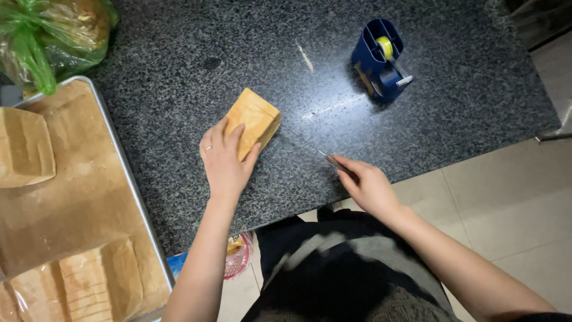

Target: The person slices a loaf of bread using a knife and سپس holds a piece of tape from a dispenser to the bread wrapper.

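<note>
A small block of tan bread (255,119) lies on the dark speckled stone counter (179,71). My left hand (225,161) rests on its near end, fingers spread over the crust, a ring on one finger. My right hand (366,183) grips the handle of a long thin knife (310,146), whose blade runs up and left to the bread's right side. Whether the blade has entered the bread is hard to tell.
A blue tape dispenser (380,58) stands at the back right. At the left, a metal tray (128,185) lined with brown paper holds bread loaves (24,149) and sliced bread (95,280). A green plastic bag (47,36) sits at the back left. The counter's front edge runs near my body.
</note>
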